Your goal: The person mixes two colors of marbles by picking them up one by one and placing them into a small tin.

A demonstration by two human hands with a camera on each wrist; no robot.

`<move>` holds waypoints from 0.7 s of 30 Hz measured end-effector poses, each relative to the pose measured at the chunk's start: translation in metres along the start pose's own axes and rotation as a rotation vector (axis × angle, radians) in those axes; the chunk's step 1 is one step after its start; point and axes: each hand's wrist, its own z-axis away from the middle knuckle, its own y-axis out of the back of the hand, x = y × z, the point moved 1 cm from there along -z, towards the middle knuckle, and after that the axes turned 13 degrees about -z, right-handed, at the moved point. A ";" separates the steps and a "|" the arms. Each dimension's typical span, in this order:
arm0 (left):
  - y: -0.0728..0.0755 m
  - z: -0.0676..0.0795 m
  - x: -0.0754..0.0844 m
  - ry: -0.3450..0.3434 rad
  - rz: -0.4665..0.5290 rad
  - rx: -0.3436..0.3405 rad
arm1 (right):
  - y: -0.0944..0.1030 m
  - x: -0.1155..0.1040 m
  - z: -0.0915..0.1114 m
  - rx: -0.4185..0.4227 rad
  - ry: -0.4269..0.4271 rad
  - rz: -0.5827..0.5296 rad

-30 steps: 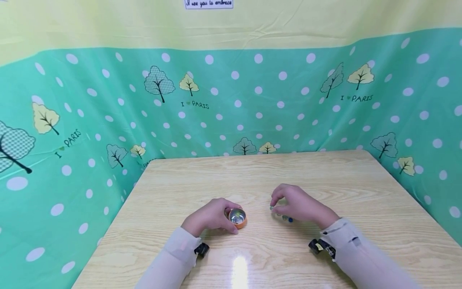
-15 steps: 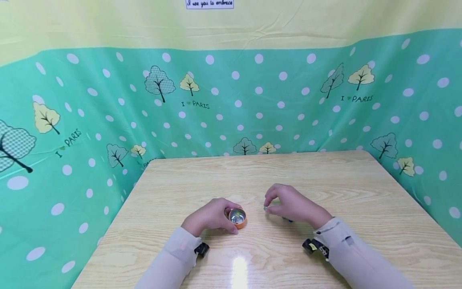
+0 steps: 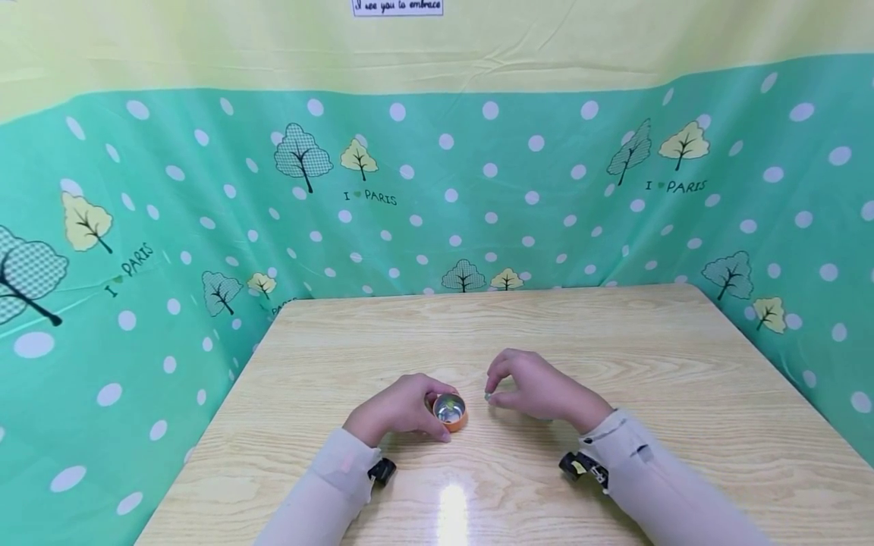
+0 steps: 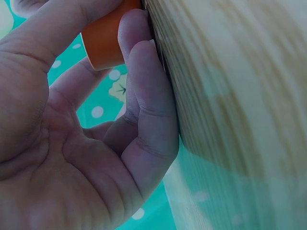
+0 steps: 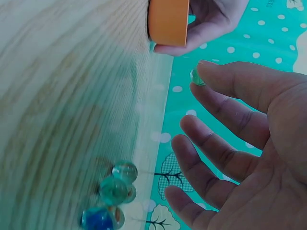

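My left hand grips a small orange cup with a silvery inside, thumb and fingers round its side. The cup stands upright on the table; something greenish shows inside it, too small to tell. Just right of the cup, my right hand pinches a clear green marble between thumb and index fingertip, with the other fingers spread. Several more marbles lie on the wood in the right wrist view, among them a green marble and a blue marble. In the head view the right hand mostly hides them.
The light wooden table reaches back to a green curtain with white dots and printed trees. A bright light reflection lies on the near part of the tabletop. Black wrist cameras sit at both sleeves.
My right hand has moved left toward the cup, carrying the pinched marble away from the other marbles. The left hand and the cup have stayed in place.
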 end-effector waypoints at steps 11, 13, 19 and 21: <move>0.000 0.000 0.001 -0.012 -0.007 -0.008 | -0.012 -0.005 -0.007 -0.033 0.053 -0.001; 0.000 0.000 0.001 -0.003 -0.003 -0.008 | -0.013 -0.007 -0.008 -0.041 0.054 0.001; 0.000 -0.001 0.000 -0.004 -0.008 -0.007 | -0.014 -0.014 -0.011 -0.044 0.083 -0.009; 0.000 -0.001 -0.001 -0.015 -0.005 -0.007 | -0.015 -0.017 -0.011 -0.038 0.097 -0.012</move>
